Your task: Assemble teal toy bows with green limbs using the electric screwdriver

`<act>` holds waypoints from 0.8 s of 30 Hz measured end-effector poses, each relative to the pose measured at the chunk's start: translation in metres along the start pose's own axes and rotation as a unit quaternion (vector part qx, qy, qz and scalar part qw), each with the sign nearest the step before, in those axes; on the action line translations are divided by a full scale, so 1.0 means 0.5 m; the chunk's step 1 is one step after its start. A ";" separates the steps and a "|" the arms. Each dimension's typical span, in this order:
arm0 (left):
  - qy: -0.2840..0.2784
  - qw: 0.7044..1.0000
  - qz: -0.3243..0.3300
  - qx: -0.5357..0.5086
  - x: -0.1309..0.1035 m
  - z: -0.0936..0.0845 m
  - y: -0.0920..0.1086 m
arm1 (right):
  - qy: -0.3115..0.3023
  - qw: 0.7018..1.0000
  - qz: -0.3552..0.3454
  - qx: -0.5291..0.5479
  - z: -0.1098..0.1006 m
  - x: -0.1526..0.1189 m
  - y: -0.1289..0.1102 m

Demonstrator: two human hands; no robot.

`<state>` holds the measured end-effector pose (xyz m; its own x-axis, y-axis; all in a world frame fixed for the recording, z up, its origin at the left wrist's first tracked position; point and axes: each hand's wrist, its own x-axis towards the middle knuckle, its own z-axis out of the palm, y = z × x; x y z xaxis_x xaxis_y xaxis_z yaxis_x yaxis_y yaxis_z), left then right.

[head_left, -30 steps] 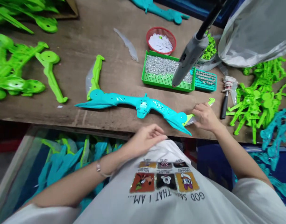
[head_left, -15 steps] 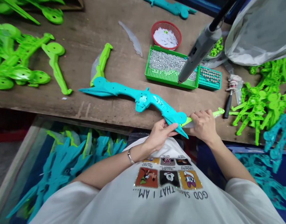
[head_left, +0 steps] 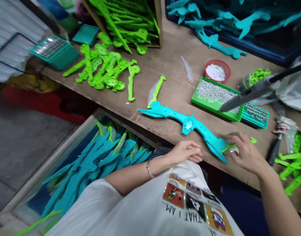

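Note:
A turquoise plastic toy bow body [head_left: 173,113] lies across the table near its front edge. From its left end a lime-green arm [head_left: 158,91] sticks up, with a clear curved plastic piece alongside. Another green arm [head_left: 253,140] juts from the right end, partly hidden by my right hand [head_left: 246,152], whose fingers are curled over it. My left hand [head_left: 186,152] is off the bow, just in front of its middle, fingers loosely stretched and holding nothing. A grey electric screwdriver [head_left: 235,101] hangs above a green basket of screws [head_left: 198,101].
Loose green arms [head_left: 101,70] are heaped at left, before a box of more [head_left: 159,23]. Behind stand a red basket [head_left: 229,70] and a dark bin of turquoise parts [head_left: 278,55]. A black-handled hammer [head_left: 274,150] lies at right. Finished-looking bows [head_left: 91,164] fill a crate below left.
My left hand has let go of the bow's right tip and drawn back. My right hand stays at the green arm. The view has swung left, showing more boxes and the floor.

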<state>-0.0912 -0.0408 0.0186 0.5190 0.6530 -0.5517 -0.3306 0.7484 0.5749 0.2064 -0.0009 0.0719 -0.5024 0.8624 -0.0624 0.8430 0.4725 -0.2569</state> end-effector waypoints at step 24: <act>0.228 0.922 0.259 -0.179 -0.033 -0.193 0.180 | -0.135 0.873 -0.024 0.467 0.082 0.518 -0.312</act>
<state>-0.2055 0.0271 0.0210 -0.1391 0.8530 -0.5031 -0.7213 0.2608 0.6416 -0.0631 0.1411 0.0561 -0.6655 0.7124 -0.2226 0.3582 0.0432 -0.9327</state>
